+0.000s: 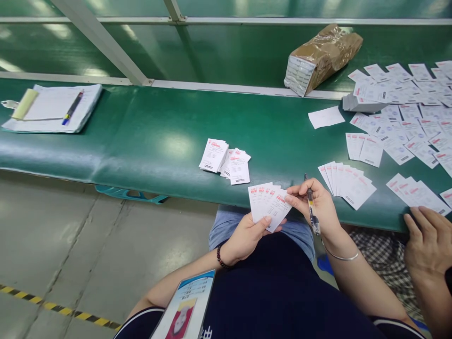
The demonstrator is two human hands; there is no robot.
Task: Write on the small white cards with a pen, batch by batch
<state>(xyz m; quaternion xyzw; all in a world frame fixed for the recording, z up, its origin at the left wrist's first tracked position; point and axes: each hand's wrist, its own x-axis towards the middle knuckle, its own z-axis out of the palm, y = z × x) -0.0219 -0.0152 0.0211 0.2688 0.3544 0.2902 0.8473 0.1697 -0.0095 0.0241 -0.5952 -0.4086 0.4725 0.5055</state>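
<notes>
A small fan of white cards with red print [265,203] is gripped at its lower end by my left hand [249,235], just off the table's front edge. My right hand [318,205] pinches the upper right corner of the front card between thumb and forefinger. Tucked among the same hand's fingers is a dark pen [312,212]. Beyond the fan, on the table, lie a neat stack of cards [213,155] and a looser pile [240,168] touching it. To the right rests another fanned set of cards [348,183].
Many cards [406,127] cover the table's right side, near a brown wrapped package [323,59] and a blank slip [326,117]. A co-worker's hand [429,240] touches cards at far right. A clipboard with papers [52,109] and a marker [73,107] lie left on the green table [148,136].
</notes>
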